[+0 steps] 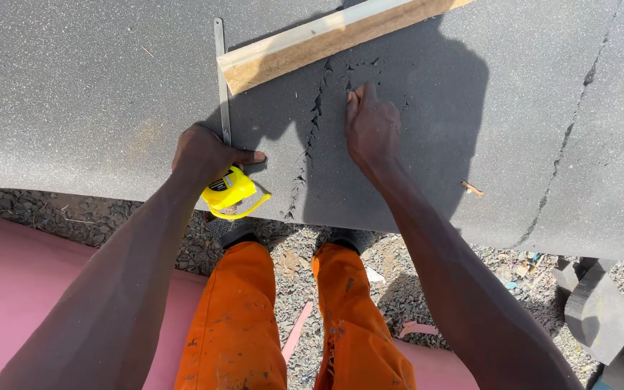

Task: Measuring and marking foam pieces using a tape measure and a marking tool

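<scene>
A yellow tape measure (230, 191) sits in the left hand (207, 154), fingers clenched around its case, its metal blade (221, 79) running up across a grey foam sheet (95, 94) to a wooden batten (326, 40). The right hand (371, 131) grasps nothing, fingertips pressed on the sheet beside a ragged cut line (312, 137). Orange trousers (240, 318) stand on gravel (290, 260) below.

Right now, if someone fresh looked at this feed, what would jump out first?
The yellow tape measure under the left hand at the near edge of the grey foam sheet, its metal blade running up to a wooden batten at the top. Next, the jagged torn line in the foam beside the right hand. Below, bright orange trousers over gravel.
</scene>
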